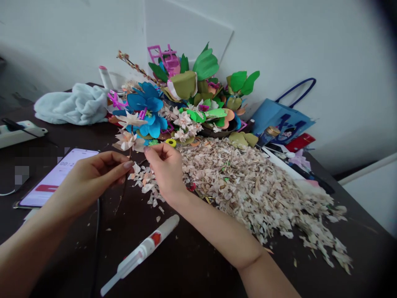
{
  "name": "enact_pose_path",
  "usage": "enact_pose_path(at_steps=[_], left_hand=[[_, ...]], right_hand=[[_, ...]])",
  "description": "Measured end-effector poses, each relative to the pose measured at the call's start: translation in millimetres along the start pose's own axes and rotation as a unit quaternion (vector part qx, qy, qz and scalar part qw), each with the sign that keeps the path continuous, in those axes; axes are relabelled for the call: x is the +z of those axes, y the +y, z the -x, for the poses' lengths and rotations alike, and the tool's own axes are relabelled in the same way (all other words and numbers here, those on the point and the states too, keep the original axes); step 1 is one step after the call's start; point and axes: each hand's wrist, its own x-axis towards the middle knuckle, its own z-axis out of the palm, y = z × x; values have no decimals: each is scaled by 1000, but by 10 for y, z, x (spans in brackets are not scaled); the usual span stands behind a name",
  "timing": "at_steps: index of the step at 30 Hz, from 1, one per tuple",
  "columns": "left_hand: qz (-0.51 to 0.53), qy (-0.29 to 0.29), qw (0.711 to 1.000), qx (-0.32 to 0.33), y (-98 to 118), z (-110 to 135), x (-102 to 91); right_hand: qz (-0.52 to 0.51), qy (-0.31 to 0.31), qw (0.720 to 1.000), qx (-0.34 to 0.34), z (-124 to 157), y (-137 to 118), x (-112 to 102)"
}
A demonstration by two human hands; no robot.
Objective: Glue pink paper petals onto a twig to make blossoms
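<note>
My left hand (96, 171) pinches a thin brown twig (124, 188) that carries pale paper blossoms (128, 140) at its upper end. My right hand (166, 167) is curled, fingertips together close to the twig's top, just above scattered pale paper petals (145, 184). What the right fingers hold is too small to make out. A white glue tube with a red label (142, 250) lies on the dark table (192, 265) between my forearms.
A big heap of pale paper scraps (248, 182) spreads to the right. Behind stands a bunch of paper flowers, blue (149, 107) and green (204, 66). A lit phone (57, 176), a power strip (18, 132), a light-blue cloth (72, 105) and a blue bag (281, 118) surround them.
</note>
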Motion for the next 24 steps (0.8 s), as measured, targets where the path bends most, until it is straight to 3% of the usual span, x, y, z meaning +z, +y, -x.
enact_pose_path(at_steps=[11,24], left_hand=[[-4,-8,1000,-14,-46,-3,13],[25,-10,999,-29,-86,16,5]], right_hand=[[-22,-14,999,19,8,57,35],[-85,-69,990,90,21,78,31]])
